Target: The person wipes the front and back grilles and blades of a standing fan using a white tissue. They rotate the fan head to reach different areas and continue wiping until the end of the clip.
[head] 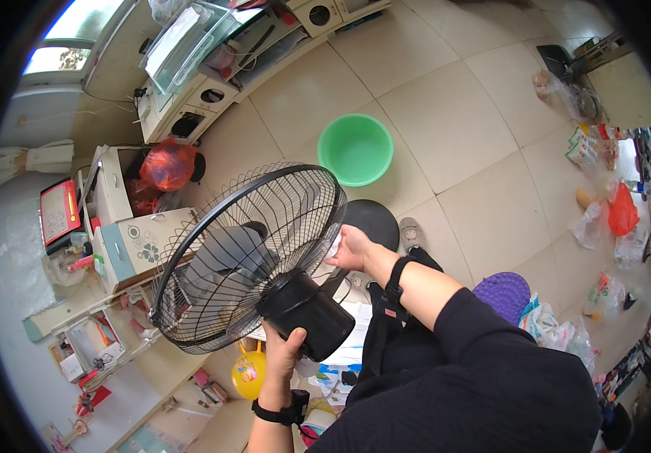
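Note:
A black standing fan with a wire cage (229,255) and dark blades (226,252) tilts in front of me. My left hand (282,352) grips the underside of its black motor housing (308,317), thumb along the side. Something white (307,368) shows just below this hand; I cannot tell what it is. My right hand (351,249) pinches a white cloth or tissue (334,247) against the rim side of the cage. The fan's round black base (372,223) rests on the floor, partly hidden behind the cage and my right hand.
A green plastic basin (355,150) stands on the tiled floor beyond the fan. Near my feet lies a purple textured cushion (502,298). A yellow ball (249,371) sits by the desk. An open cabinet (113,187) with red bags is at left; several plastic bags line the right.

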{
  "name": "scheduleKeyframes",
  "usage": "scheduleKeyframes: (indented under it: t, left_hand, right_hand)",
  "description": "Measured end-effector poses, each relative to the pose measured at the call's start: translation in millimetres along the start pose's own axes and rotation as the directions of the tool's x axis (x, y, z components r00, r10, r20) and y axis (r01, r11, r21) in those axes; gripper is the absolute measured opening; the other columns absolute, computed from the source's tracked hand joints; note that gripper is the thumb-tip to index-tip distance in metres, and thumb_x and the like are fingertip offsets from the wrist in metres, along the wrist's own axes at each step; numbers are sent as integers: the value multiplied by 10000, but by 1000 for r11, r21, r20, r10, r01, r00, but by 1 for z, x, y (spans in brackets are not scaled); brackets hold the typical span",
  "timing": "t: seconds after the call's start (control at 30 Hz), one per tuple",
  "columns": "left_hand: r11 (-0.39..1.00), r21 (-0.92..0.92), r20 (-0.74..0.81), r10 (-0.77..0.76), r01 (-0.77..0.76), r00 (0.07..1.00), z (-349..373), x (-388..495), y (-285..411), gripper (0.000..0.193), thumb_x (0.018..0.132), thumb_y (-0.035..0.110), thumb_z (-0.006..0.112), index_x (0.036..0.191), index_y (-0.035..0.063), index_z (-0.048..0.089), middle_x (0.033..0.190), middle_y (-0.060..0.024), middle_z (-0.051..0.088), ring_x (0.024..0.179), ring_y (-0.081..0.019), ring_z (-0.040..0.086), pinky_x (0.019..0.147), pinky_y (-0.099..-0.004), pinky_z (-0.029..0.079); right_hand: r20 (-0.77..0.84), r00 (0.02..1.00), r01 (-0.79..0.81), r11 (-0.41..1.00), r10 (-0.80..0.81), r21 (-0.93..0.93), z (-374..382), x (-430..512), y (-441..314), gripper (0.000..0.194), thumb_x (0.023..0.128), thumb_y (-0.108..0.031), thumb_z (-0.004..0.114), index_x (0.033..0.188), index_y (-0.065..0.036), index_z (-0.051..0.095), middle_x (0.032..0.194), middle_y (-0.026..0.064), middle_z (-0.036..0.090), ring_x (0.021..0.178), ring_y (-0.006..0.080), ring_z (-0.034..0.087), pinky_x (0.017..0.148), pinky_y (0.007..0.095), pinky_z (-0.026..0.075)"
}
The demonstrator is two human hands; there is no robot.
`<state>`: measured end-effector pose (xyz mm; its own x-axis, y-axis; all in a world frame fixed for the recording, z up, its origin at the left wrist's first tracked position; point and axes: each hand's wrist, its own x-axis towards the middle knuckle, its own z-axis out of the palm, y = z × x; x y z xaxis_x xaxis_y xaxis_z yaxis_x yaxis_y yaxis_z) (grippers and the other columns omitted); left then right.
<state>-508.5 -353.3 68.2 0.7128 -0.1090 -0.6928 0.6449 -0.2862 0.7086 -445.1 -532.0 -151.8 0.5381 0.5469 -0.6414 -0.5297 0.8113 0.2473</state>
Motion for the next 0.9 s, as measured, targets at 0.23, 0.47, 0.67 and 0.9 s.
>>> scheduleKeyframes:
  t: [0.23,0.47,0.67,0.9]
  left_hand:
    - [998,-53,7,24,-23,1000,1,2,2,941,671,391,800,1344,49,238,1244,-121,442,1129,-223,475,962,-339,406]
    - [1000,-13,65,13,-12,998,0,-3,-4,949,667,372,808,1343,39,231,1266,-118,429,1155,-221,456,988,-348,375]
    - [998,-32,69,47,-45,996,-1,-4,-7,976,653,401,810,1348,38,230,1256,-113,436,1149,-221,458,987,-343,370]
    - [999,46,52,26,-28,998,-6,0,-7,1012,635,475,801,1351,33,237,1254,-112,436,1134,-216,458,969,-338,383]
  right_hand:
    - [254,949,-219,970,188,102,40,-56,22,875,884,-682,166,1406,18,234,1475,195,253,1358,372,225,1117,495,90]
    - [187,982,-63,919,-12,389,39,-41,0,1104,721,-853,54,1455,-33,134,1514,173,167,1396,354,145,1113,528,57]
    - [178,983,-25,931,-43,363,26,-20,1,1119,704,-866,55,1441,-37,206,1474,178,278,1356,383,243,1094,550,149]
    - [99,980,-189,960,172,206,57,-58,21,1185,689,-887,121,1443,26,78,1491,273,93,1392,397,86,1123,493,51]
